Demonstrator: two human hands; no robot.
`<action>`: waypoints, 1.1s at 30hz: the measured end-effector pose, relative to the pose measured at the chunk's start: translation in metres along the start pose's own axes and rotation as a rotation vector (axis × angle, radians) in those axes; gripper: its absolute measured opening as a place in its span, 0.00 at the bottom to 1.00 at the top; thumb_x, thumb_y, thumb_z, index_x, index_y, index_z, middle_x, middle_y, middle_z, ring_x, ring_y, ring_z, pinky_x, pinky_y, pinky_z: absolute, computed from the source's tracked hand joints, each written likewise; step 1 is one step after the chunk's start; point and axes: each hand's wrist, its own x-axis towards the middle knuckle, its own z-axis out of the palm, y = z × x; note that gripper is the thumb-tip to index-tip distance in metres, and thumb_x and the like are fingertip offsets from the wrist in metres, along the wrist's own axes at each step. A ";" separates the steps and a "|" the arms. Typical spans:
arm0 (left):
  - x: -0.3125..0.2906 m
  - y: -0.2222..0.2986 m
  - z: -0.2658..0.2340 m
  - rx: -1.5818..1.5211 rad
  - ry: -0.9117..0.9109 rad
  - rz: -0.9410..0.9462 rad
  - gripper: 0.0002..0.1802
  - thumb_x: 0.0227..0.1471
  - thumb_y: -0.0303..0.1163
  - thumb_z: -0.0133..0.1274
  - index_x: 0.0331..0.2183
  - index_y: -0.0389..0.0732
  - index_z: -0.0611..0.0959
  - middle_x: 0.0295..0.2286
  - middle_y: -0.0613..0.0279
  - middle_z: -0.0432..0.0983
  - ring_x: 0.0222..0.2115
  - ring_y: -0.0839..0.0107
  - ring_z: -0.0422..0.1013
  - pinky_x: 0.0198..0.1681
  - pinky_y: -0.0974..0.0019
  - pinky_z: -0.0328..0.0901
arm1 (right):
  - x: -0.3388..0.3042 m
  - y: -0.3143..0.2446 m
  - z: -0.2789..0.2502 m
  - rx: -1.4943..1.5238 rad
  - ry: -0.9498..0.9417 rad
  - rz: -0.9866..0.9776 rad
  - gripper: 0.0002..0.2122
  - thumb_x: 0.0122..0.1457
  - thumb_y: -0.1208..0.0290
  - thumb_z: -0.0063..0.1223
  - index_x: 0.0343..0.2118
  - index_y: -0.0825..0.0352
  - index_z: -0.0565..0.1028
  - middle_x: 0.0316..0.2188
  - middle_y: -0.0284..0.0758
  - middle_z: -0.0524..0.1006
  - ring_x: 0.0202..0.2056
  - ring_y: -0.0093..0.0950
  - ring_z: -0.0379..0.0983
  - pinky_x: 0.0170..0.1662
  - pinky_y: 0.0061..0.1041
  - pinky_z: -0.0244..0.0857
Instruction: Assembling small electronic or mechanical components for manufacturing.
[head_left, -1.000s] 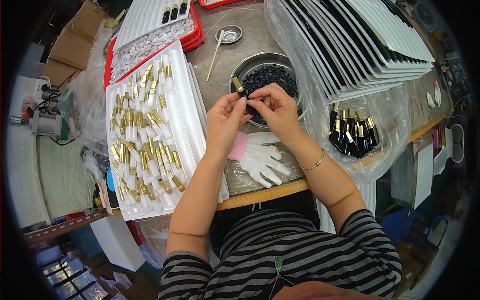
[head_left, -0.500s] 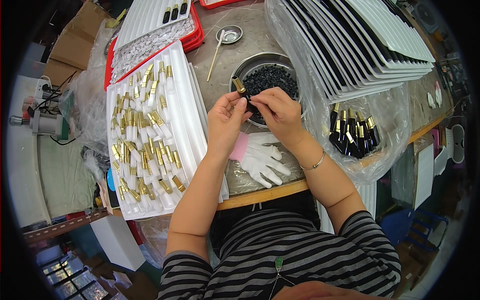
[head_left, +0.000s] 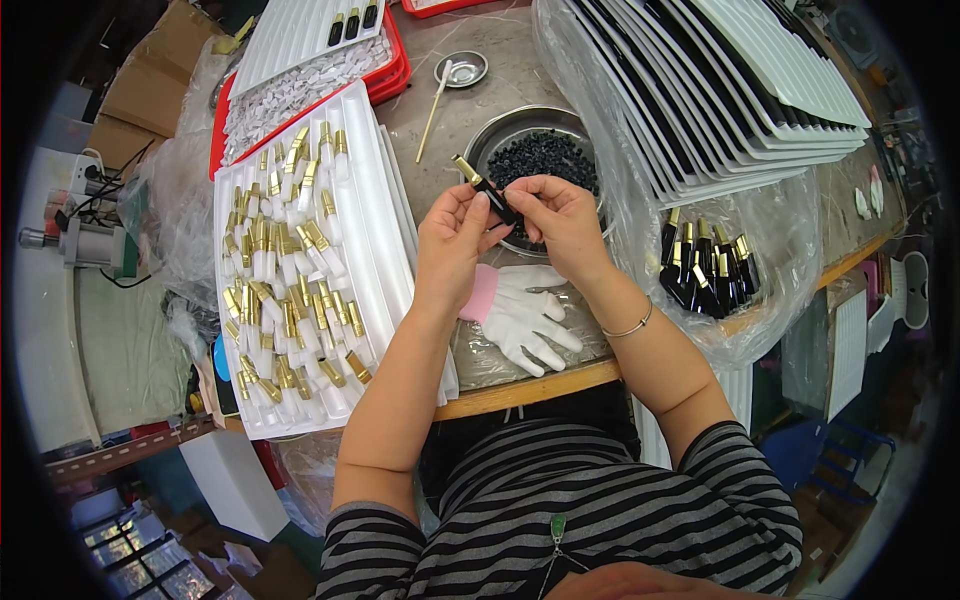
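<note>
My left hand (head_left: 452, 238) is closed around a slim black cosmetic tube (head_left: 490, 192) with a gold neck, which leans up to the left. At its lower end the thumb and fingers of my right hand (head_left: 566, 222) are pinched together. Whether a small part sits between them is hidden. Just beyond my hands, a round metal bowl (head_left: 490, 128) holds many small black pieces (head_left: 543, 155). A white glove (head_left: 525, 312) with a pink cuff lies below my hands, near the table's front edge.
On the left, stacked white trays (head_left: 375, 225) carry many gold-necked clear tubes (head_left: 265, 240). Finished-looking black tubes (head_left: 705, 265) lie in plastic film at right, below stacked ridged trays (head_left: 680, 110). A cotton swab (head_left: 433, 115) rests on a small metal dish (head_left: 470, 68).
The black tube has tipped further, its gold end swinging left. My right hand's fingers have shifted around its lower end, while my left hand keeps its hold.
</note>
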 end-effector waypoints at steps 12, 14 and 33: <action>0.000 -0.001 -0.001 0.016 0.023 0.035 0.09 0.54 0.31 0.46 0.38 0.38 0.71 0.34 0.63 0.73 0.35 0.76 0.70 0.39 0.69 0.69 | -0.001 0.003 -0.001 -0.052 -0.037 -0.050 0.06 0.51 0.73 0.55 0.30 0.70 0.74 0.19 0.26 0.73 0.16 0.08 0.59 0.17 0.08 0.49; -0.001 0.001 0.002 0.051 0.036 0.053 0.09 0.54 0.30 0.46 0.38 0.38 0.71 0.34 0.64 0.73 0.35 0.76 0.70 0.40 0.69 0.68 | -0.002 0.001 0.000 -0.038 -0.046 -0.044 0.06 0.51 0.73 0.55 0.30 0.70 0.74 0.19 0.25 0.73 0.16 0.08 0.59 0.17 0.08 0.48; -0.002 0.002 0.004 0.189 0.071 0.125 0.09 0.50 0.28 0.51 0.35 0.37 0.73 0.31 0.65 0.72 0.30 0.80 0.69 0.34 0.75 0.69 | 0.005 -0.002 -0.015 0.229 -0.168 0.391 0.06 0.53 0.69 0.54 0.29 0.66 0.74 0.15 0.23 0.67 0.15 0.11 0.57 0.17 0.09 0.49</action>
